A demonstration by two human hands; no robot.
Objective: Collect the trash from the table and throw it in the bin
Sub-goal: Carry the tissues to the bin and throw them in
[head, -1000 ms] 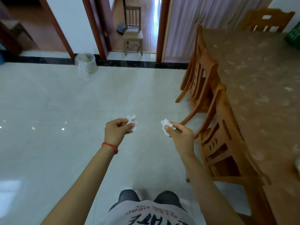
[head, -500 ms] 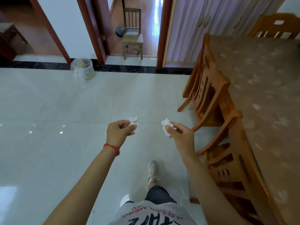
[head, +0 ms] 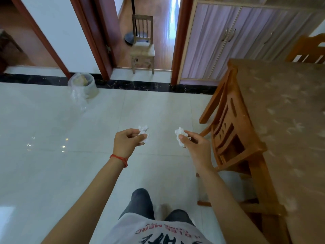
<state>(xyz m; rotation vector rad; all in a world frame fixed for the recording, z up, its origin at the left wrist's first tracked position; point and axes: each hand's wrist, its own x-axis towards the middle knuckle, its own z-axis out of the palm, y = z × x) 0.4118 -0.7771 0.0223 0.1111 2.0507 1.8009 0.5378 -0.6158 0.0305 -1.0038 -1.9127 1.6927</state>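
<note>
Both hands are held out over the pale tiled floor [head: 52, 138]. The left hand [head: 125, 142] pinches a crumpled white tissue [head: 144, 133] between thumb and fingers; the right hand [head: 195, 147] grips a second tissue wad [head: 180, 136] the same way. The bin [head: 84, 84], lined with a clear bag and already holding some waste, stands well beyond the left hand against the wall. Open floor lies between the hands and the bin. Right of the bin, a small chair [head: 143, 48] sits in a doorway. Far right of the bin, wooden chairs [head: 232, 131] press against the counter [head: 284, 111].
</note>
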